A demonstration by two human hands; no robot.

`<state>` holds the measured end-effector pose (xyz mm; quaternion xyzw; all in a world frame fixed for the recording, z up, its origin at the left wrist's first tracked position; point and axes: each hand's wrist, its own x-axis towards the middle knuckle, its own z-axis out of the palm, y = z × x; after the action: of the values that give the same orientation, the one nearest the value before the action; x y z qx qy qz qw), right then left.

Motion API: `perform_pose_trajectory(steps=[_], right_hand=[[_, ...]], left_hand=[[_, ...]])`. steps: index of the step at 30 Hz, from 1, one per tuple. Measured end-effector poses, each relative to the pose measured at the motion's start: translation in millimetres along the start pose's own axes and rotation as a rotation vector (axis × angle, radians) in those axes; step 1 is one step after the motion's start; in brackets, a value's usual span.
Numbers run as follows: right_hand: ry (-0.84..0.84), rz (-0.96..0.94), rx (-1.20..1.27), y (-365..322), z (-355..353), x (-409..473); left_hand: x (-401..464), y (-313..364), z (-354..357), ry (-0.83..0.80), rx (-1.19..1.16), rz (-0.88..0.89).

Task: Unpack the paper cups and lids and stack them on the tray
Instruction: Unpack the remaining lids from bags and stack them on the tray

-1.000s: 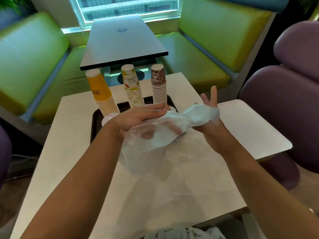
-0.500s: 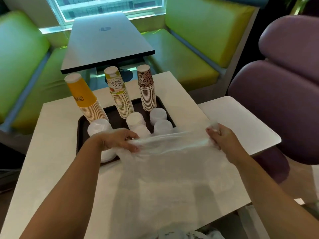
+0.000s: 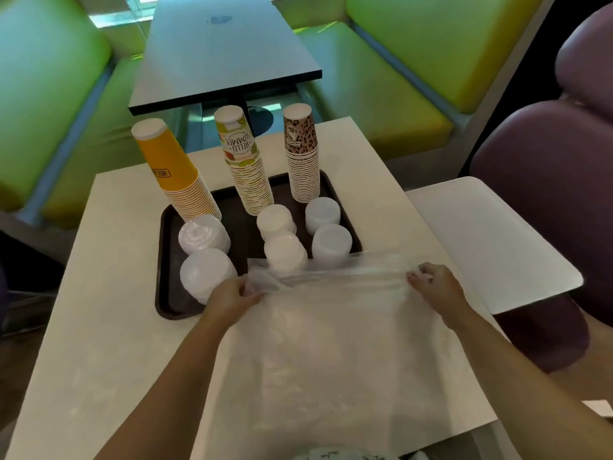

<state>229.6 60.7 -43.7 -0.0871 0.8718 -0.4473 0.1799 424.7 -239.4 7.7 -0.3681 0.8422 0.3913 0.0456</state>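
A dark brown tray (image 3: 166,293) sits on the white table. On it stand three upside-down cup stacks: yellow (image 3: 175,171), "Hello Summer" (image 3: 247,164) and leopard print (image 3: 302,154). In front of them are several stacks of white lids (image 3: 330,242). A clear plastic bag (image 3: 338,353) lies spread flat on the table, its far edge over the tray's near rim. My left hand (image 3: 229,298) pinches the bag's far left corner. My right hand (image 3: 436,287) pinches its far right corner.
A white table (image 3: 109,327) holds everything; a white side panel (image 3: 491,240) juts out at right. A dark table (image 3: 219,51) stands beyond. Green benches flank it, and a purple chair (image 3: 564,180) sits at right.
A second ago the bag was bunched between my hands above the tray. Both hands pulled apart and lowered it; now it lies stretched flat on the table.
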Motion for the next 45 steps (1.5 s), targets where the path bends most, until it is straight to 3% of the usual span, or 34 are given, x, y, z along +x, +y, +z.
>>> perform_pose_trajectory(steps=[5,11,17,23,27,29,31,37,41,45], right_hand=[[0.024,0.01,-0.184,4,12,12],[-0.033,0.05,-0.004,3,18,20],[0.023,-0.021,0.107,4,14,17],[0.172,-0.081,0.273,-8,-5,17],[0.126,-0.223,0.339,-46,-26,5],[0.0,-0.329,0.255,-76,-40,-7],[-0.142,-0.447,0.123,-107,-52,-21],[-0.397,-0.704,-0.061,-177,-56,-68],[-0.45,-0.771,-0.085,-188,-50,-84],[-0.339,-0.761,0.044,-184,-51,-83]], left_hand=[[-3,-2,14,0.169,0.096,0.048],[-15,3,44,0.208,0.072,-0.022],[-19,8,47,0.319,-0.386,-0.06],[-22,19,22,0.298,-0.522,0.004],[-29,30,4,0.109,-0.257,0.084],[-32,35,-4,0.03,0.016,0.182],[-36,50,-10,0.063,0.171,0.31],[-52,118,-19,0.028,0.277,0.649],[-55,137,-25,-0.159,0.26,0.678],[-57,137,-27,-0.258,0.112,0.611]])
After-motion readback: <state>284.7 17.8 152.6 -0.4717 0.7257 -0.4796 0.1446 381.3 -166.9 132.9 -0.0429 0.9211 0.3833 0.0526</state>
